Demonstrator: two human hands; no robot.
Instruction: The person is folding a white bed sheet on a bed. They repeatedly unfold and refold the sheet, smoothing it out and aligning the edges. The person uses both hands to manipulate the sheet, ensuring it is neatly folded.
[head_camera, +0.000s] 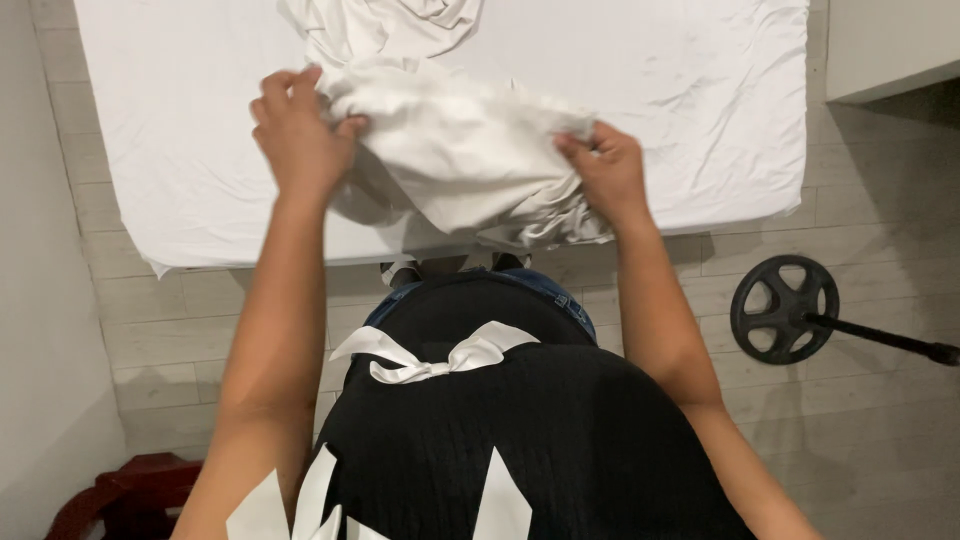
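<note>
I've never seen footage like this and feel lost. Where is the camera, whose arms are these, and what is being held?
There is no machine here. One camera sits on a person's head and looks down, so you see their own arms and black top from above. The left hand and the right hand each grip an end of a white cloth, lifted over a bed covered in a white sheet. More crumpled white fabric lies further up the bed. On the floor at right lies a black weight plate on a bar; at lower left, a dark red stool.
</note>
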